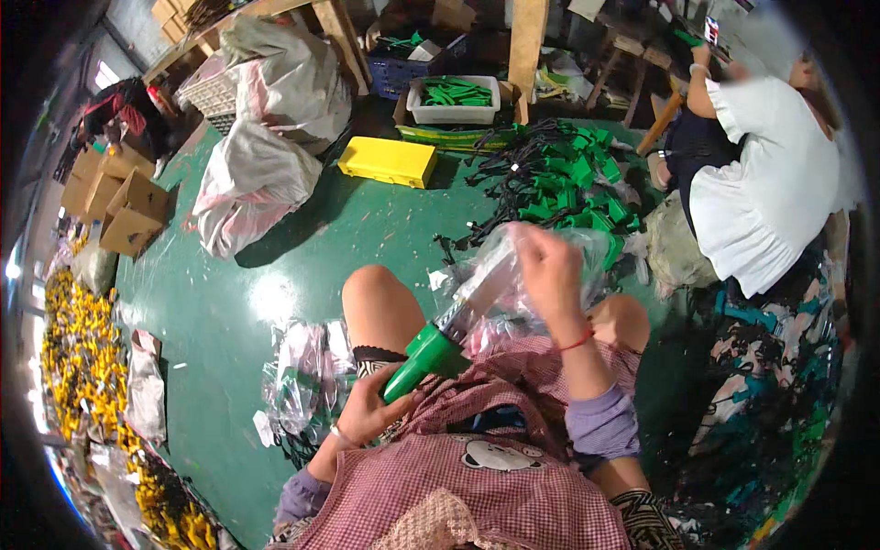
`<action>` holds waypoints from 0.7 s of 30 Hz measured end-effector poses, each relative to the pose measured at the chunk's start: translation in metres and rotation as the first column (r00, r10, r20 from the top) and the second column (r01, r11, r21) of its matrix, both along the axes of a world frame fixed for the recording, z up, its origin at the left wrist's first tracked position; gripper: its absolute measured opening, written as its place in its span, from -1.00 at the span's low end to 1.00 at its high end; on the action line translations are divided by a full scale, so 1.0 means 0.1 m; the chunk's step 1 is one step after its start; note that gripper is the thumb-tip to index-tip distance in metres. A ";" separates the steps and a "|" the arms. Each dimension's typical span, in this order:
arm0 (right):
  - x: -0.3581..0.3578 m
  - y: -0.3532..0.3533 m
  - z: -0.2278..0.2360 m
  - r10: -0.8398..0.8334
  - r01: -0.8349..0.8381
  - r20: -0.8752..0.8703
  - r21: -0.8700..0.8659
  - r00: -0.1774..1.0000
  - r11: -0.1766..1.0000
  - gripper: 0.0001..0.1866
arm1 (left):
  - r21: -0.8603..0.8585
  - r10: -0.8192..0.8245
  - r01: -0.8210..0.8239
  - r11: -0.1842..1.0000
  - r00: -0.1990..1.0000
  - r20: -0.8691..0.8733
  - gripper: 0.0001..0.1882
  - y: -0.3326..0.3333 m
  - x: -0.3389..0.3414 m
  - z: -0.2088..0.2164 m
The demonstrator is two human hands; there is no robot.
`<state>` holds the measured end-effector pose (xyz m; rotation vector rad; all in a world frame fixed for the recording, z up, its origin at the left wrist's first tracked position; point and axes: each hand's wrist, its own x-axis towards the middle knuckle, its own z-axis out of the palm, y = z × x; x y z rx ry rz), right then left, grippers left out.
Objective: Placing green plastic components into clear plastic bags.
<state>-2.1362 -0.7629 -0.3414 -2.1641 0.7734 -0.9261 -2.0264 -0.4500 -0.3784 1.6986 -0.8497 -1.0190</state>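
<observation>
My left hand (365, 409) is wrapped round the lower end of a green plastic-handled tool (423, 360), which tilts up and to the right above my lap. From its upper end juts a pale, metallic-looking part. Beyond that part a clear plastic bag (495, 249) hangs from my right hand (552, 275), whose fingers are closed on it. How far the bag covers the tool's end I cannot make out. More clear bags with pinkish and green contents (310, 367) lie on the floor beside my left knee.
A heap of green parts with black cords (577, 174) lies ahead to the right, near a yellow box (387, 162). White sacks (266, 174) stand ahead left. A white bin (453, 99) holds green pieces. Yellow parts (82, 339) line the far left. A person in white (775, 174) sits at right.
</observation>
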 end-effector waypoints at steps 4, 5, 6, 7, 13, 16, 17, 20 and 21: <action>0.13 1.02 0.08 0.298 -0.358 -0.240 -0.267 0.924 0.894 -0.65 | 0.047 0.224 -0.226 0.973 0.874 -0.430 -0.45 -0.38 -0.10 0.23; 0.03 1.17 0.13 0.288 -0.346 -0.211 -0.333 0.934 0.877 -0.64 | 0.014 0.265 -0.301 0.953 0.816 -0.514 -0.45 -0.48 -0.14 0.27; -0.02 1.27 0.15 0.281 -0.329 -0.175 -0.394 0.943 0.858 -0.63 | -0.008 0.299 -0.376 0.927 0.750 -0.590 -0.45 -0.58 -0.17 0.32; -0.10 1.19 0.08 0.299 -0.341 -0.165 -0.432 0.940 0.835 -0.61 | -0.084 0.323 -0.448 0.890 0.750 -0.578 -0.51 -0.62 -0.18 0.27; -0.33 0.70 -0.19 0.216 -0.269 -0.163 -0.480 0.963 0.835 -0.68 | -0.038 0.256 -0.420 0.907 0.620 -0.741 -0.31 -0.51 -0.07 0.16; -0.24 0.57 -0.39 0.128 -0.149 -0.081 -0.379 0.988 0.913 -0.77 | -0.025 0.268 -0.419 0.908 0.624 -0.734 -0.17 -0.47 -0.09 0.24; -0.27 0.63 -0.44 0.194 -0.199 -0.045 -0.133 0.980 0.971 -0.78 | -0.023 0.269 -0.418 0.908 0.624 -0.733 -0.17 -0.48 -0.11 0.21; -0.39 1.18 -0.36 0.452 -0.452 -0.026 -0.064 0.892 0.889 -0.86 | 0.031 0.526 -0.638 0.770 0.606 -0.598 -0.07 -0.54 -0.07 0.13; -0.48 1.36 -0.15 0.651 -0.625 -0.049 0.233 0.758 0.745 -0.79 | -0.095 0.521 -0.668 0.738 0.653 -0.549 -0.02 -0.57 -0.01 0.16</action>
